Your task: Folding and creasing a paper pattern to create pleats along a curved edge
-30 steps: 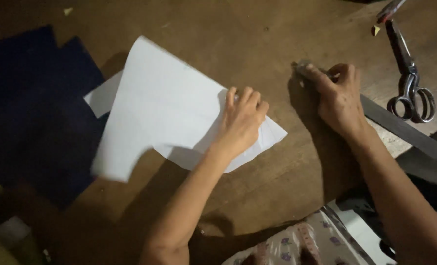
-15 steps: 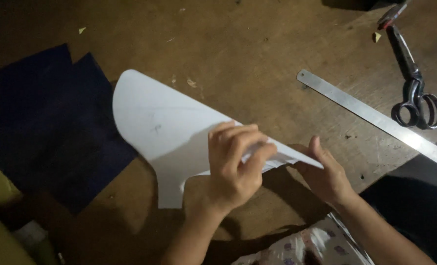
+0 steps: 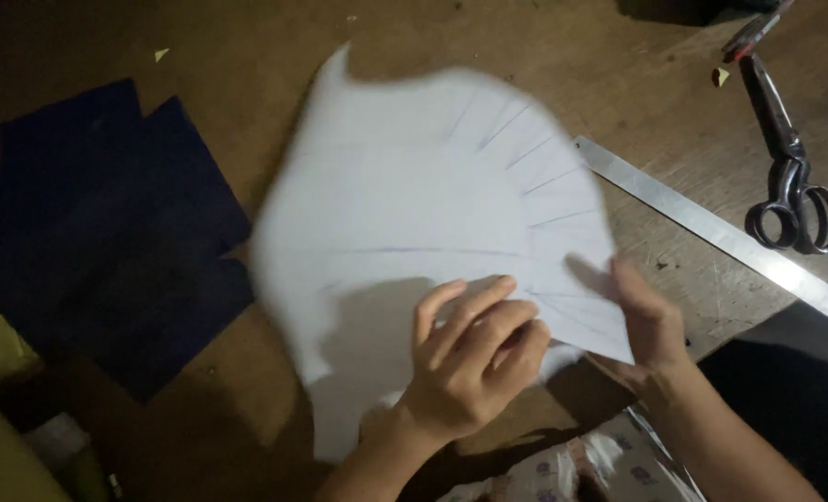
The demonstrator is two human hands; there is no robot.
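On the brown wooden desk (image 3: 200, 28), at centre: one large white paper sheet (image 3: 414, 214), irregular in outline with curved edges, blurred across most of its surface; thin pencil lines fan out over its right part, and one long line runs across its middle; whether the whole sheet lies flat or is partly lifted cannot be told.

Left hand (image 3: 470, 367): laid on the lower middle of the sheet, palm down; fingers (image 3: 451, 311) loosely curled and spread on the paper, pressing on it rather than clenched; whether the thumb goes under the edge cannot be told.

Right hand (image 3: 651, 330): at the lower right corner of the sheet; fingers touching the paper's edge from the side and partly beneath it; whether they pinch the sheet cannot be told.

Left of the sheet: dark navy fabric pieces (image 3: 107, 232), overlapping, lying flat on the desk, their right edge just beside the paper.

Right of the sheet: long metal ruler (image 3: 721, 237), laid diagonally, its upper end near the paper's right edge; beyond it, well apart from the hands, black-handled scissors (image 3: 790, 186), closed, blades pointing to the upper edge of the view.

Lower edge of view, between the forearms: patterned light cloth (image 3: 572, 469), partly hidden.

Scattered: small pale scraps (image 3: 160, 54) on the bare wood at upper left.
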